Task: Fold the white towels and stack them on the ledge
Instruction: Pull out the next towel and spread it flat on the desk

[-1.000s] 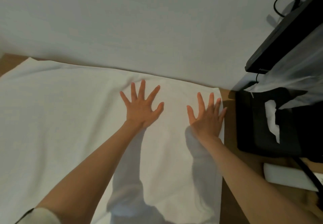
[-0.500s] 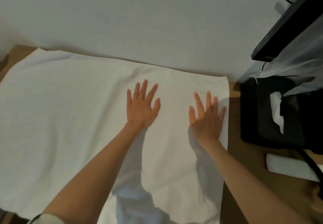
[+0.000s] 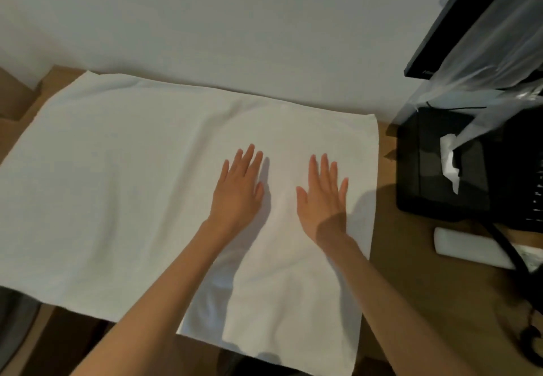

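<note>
A large white towel (image 3: 117, 184) lies spread flat over the wooden surface, its far edge against the wall and its near edge hanging over the front. My left hand (image 3: 238, 190) lies flat on the towel's right half, fingers straight and close together. My right hand (image 3: 323, 202) lies flat beside it, closer to the towel's right edge, fingers straight. Neither hand holds any cloth.
A black tissue box (image 3: 440, 167) with a white tissue sticking out stands to the right of the towel. Above it hang clear plastic sheeting (image 3: 496, 52) and a dark monitor edge (image 3: 435, 40). A white remote-like bar (image 3: 470, 246) and black cables lie on the wooden top (image 3: 411, 281).
Both hands have slid back toward me over the towel, and their fingers have drawn closer together. The view has pulled back, showing more of the towel's near edge.
</note>
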`<state>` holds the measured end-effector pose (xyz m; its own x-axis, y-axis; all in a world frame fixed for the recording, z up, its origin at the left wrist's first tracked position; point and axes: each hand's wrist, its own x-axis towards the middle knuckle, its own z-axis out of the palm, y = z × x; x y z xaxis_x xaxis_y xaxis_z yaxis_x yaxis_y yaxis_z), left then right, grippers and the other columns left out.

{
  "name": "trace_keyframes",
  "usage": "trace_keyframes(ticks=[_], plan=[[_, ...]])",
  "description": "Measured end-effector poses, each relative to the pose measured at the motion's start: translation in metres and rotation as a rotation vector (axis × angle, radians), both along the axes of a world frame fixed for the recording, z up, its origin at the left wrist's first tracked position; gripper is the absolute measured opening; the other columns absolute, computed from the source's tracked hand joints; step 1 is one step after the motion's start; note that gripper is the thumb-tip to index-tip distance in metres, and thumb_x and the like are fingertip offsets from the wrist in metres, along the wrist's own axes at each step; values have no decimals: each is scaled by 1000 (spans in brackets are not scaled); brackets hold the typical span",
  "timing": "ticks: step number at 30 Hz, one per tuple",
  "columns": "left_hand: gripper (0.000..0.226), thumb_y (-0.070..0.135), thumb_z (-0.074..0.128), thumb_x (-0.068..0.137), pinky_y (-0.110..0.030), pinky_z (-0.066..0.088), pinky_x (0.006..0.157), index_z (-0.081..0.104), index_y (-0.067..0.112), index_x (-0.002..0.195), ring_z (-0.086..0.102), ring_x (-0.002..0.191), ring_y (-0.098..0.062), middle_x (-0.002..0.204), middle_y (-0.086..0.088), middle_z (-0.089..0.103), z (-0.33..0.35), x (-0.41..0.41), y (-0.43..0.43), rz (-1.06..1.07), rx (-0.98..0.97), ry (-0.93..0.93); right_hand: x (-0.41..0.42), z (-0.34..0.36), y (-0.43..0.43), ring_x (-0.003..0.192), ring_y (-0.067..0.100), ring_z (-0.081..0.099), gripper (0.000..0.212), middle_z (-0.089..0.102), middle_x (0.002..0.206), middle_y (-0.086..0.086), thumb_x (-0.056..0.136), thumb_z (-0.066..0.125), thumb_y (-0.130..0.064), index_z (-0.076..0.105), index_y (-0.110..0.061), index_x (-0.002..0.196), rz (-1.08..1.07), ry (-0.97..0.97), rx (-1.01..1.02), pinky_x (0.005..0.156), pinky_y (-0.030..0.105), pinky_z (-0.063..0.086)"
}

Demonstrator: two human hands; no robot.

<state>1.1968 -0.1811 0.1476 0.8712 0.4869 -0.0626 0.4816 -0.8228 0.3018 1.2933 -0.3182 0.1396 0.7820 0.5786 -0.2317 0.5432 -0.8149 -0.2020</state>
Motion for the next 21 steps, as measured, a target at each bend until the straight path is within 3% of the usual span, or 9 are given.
trace_keyframes(ticks=[5,8,12,17,21], plan=[[53,33,27,102,-38,-4,118,12,30,152,-7,148,-19,161,2,-5,-23,-56,-21,-1,-40,113,-85,-18,-4,144,30,-21,63,-23,157,11,103,19,-36,-19,-15,149,-15,17,-38,115,50,-11],[51,45,22,101,-39,-9,117,9,40,150,-11,147,-15,159,9,-5,-36,-79,-14,-15,-40,92,-117,-31,-10,144,29,-20,60,-22,157,8,103,15,-40,-21,-21,146,-75,7,-27,115,50,-12],[55,58,14,96,-41,-2,118,15,44,148,0,148,-15,159,10,2,-43,-93,-1,-51,79,47,-113,-38,-32,147,24,-8,59,-11,158,-2,96,5,-51,-6,-33,151,2,-82,33,117,46,-9],[55,56,17,94,-41,2,119,22,44,147,8,148,-16,159,8,12,-51,-96,0,-49,86,7,-101,-43,-74,148,19,-3,55,0,160,-5,99,18,-51,10,-38,151,1,-106,133,120,42,-2],[52,53,23,98,-40,-3,118,18,43,148,3,148,-16,160,8,8,-54,-97,4,-61,89,6,-97,-44,-108,146,17,-12,57,-11,159,-4,96,5,-52,-5,-38,150,-61,-137,15,119,40,-7]])
